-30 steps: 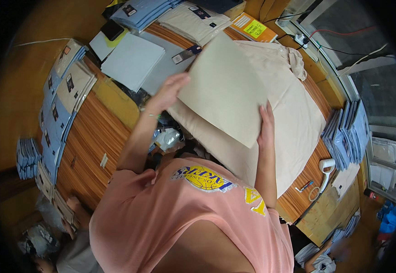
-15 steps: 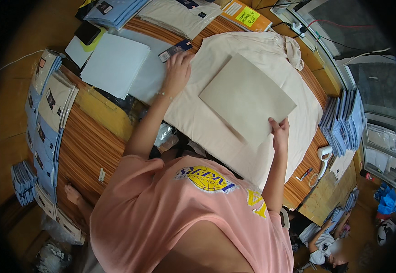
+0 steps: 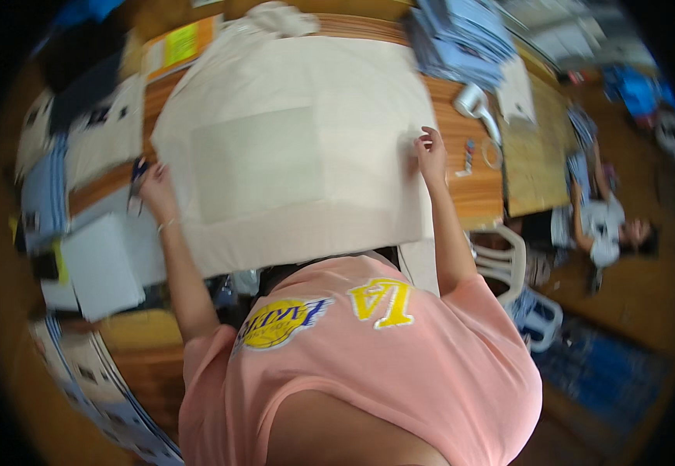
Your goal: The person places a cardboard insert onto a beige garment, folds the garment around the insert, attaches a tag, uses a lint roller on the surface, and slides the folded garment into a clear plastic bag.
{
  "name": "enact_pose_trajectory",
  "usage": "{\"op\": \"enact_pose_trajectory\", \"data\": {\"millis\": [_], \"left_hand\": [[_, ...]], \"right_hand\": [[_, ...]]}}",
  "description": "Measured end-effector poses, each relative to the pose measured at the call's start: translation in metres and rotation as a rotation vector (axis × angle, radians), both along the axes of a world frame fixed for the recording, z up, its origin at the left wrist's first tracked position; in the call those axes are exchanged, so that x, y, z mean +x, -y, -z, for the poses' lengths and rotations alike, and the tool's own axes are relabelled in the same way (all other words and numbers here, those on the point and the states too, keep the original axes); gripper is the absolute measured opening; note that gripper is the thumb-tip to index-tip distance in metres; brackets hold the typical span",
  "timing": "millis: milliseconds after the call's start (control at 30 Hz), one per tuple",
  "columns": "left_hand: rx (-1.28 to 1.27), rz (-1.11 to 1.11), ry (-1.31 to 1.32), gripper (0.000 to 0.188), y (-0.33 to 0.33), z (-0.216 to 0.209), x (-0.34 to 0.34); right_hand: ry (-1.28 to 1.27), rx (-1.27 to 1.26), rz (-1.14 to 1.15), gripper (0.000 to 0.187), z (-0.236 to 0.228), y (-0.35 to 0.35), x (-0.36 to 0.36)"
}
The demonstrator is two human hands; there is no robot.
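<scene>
A cream garment (image 3: 368,101) is spread over the table in front of me. On its left half lies a flat grey-beige card (image 3: 260,163). Just beyond the garment's left edge, my left hand (image 3: 156,190) has its fingers closed over a dark blue and white hang tag (image 3: 135,203), blurred by motion. My right hand (image 3: 432,159) is above the garment's right edge, with bent fingers apart and nothing visible in them; it casts a shadow on the cloth.
White sheets (image 3: 100,264) lie at left, near folded garments (image 3: 42,194). An orange booklet (image 3: 178,48) sits far left. Folded blue shirts (image 3: 458,46) and a white handheld device (image 3: 473,105) lie right. Beyond a white chair (image 3: 508,260), another person (image 3: 605,217) works.
My right hand has let go of the card, which now lies flat on the garment. My left hand has closed over the tag. The whole view has turned toward the right.
</scene>
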State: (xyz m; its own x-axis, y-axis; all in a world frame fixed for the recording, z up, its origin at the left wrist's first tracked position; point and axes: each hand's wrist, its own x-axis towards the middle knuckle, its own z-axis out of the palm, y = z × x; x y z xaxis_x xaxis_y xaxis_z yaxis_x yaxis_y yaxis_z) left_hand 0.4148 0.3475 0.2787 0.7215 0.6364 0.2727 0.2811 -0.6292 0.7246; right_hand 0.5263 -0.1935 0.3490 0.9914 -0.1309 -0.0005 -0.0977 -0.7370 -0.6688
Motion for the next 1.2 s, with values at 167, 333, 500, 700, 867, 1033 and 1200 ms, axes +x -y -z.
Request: {"op": "enact_pose_trajectory", "data": {"millis": [167, 333, 500, 700, 867, 1033, 1200], "left_hand": [[0.114, -0.043, -0.079, 0.012, 0.009, -0.013, 0.005], [-0.286, -0.020, 0.178, 0.013, -0.021, 0.022, 0.005], [-0.294, -0.049, 0.157, 0.011, 0.000, -0.009, 0.001], [-0.408, -0.058, 0.155, 0.008, 0.001, -0.013, -0.006], [-0.494, -0.054, 0.194, 0.008, -0.001, -0.010, -0.006], [-0.417, -0.054, 0.210, 0.008, 0.002, -0.010, -0.002], [-0.433, -0.071, 0.181, 0.010, 0.003, -0.015, -0.004]], "right_hand": [[0.239, -0.509, 0.615, 0.045, 0.034, 0.136, -0.005], [0.207, -0.187, 0.251, 0.022, 0.034, 0.165, 0.000], [0.189, -0.336, 0.345, 0.018, 0.056, 0.162, 0.011], [0.190, 0.422, -0.302, 0.037, 0.030, -0.066, 0.028], [-0.105, 0.036, -0.789, 0.036, -0.027, -0.307, -0.038], [-0.029, -0.213, -1.023, 0.032, -0.018, -0.398, -0.041], [0.010, -0.271, -1.026, 0.032, -0.002, -0.429, -0.040]]}}
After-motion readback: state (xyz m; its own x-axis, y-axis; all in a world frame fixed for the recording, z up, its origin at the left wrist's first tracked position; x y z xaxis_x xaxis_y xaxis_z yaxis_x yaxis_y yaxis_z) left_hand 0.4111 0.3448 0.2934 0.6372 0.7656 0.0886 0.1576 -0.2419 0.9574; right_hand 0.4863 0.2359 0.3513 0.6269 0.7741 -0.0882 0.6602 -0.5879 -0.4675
